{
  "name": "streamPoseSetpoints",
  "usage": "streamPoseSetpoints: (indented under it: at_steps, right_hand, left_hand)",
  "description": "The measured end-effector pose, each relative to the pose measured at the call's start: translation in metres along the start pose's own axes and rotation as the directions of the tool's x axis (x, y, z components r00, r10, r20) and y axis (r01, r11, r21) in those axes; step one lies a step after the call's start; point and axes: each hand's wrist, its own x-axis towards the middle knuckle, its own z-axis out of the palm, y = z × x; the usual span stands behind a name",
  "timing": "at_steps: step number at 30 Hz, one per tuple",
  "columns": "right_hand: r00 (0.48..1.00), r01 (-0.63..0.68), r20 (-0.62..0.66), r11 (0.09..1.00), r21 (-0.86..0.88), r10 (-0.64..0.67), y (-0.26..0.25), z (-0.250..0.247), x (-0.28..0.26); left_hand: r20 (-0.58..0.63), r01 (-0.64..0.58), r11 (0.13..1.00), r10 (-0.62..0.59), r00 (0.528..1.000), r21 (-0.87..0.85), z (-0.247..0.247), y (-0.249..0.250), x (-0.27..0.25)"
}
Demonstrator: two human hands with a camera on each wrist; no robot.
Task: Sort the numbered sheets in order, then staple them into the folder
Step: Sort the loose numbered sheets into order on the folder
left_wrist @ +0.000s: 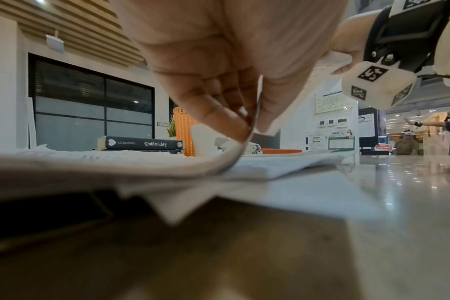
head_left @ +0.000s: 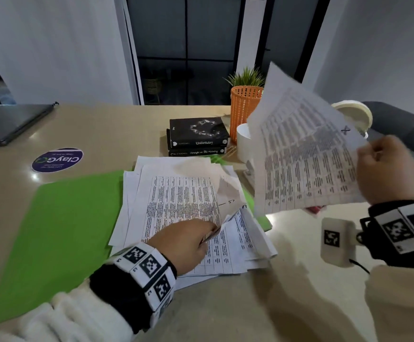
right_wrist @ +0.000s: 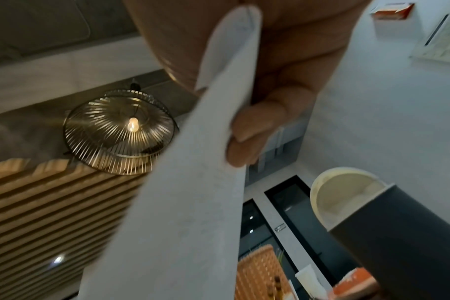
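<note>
Down at the fingertips, the left hand (head_left: 188, 243) pinches the curled-up corner of the top sheet (head_left: 178, 203) on the loose pile (head_left: 228, 255), which lies partly over the open green folder (head_left: 60, 223). The right hand (head_left: 386, 174) grips one printed sheet (head_left: 304, 154) by its right edge, raised above the table (head_left: 287, 304), right of the pile. Returning it would mean moving leftward and down; the stapler (head_left: 249, 172) sits half hidden behind it. Only the left wrist view shows thumb and fingers (left_wrist: 219, 117) closed on the paper edge; only the head view shows a handwritten mark.
</note>
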Motion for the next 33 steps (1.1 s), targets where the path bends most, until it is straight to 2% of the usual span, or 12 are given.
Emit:
streamPoseSetpoints:
  at_steps: [4, 10, 15, 21, 29, 33]
  right_hand:
    - [0.996, -0.022, -0.08, 0.997, 0.079, 0.028, 0.004, -0.006, 0.008]
    - [0.993, -0.073, -0.08, 0.98, 0.186, 0.089, 0.0, -0.001, 0.002]
    - [0.999, -0.031, -0.034, 0.991, 0.134, 0.035, 0.003, 0.008, -0.007]
    - [0.998, -0.049, 0.045, 0.993, 0.103, 0.045, 0.012, 0.015, -0.009]
    - [0.992, -0.079, 0.107, 0.992, 0.102, 0.068, 0.017, 0.017, -0.013]
    - [0.992, -0.081, 0.104, 0.992, 0.097, 0.07, 0.017, 0.018, -0.015]
  left_hand:
    - [0.049, 0.015, 1.0, -0.015, 0.999, -0.005, 0.001, 0.0, 0.001]
    - [0.127, 0.01, 0.999, -0.015, 0.992, 0.041, 0.002, 0.002, -0.001]
    - [0.159, 0.0, 0.995, -0.016, 0.987, 0.104, 0.004, 0.0, 0.0]
    - [0.176, 0.059, 0.996, -0.069, 0.982, 0.059, 0.006, -0.004, 0.001]
    - [0.198, 0.061, 0.99, -0.085, 0.976, 0.125, 0.009, -0.005, 0.002]
    - [0.15, 0.047, 0.995, -0.06, 0.987, 0.091, 0.004, 0.003, 0.003]
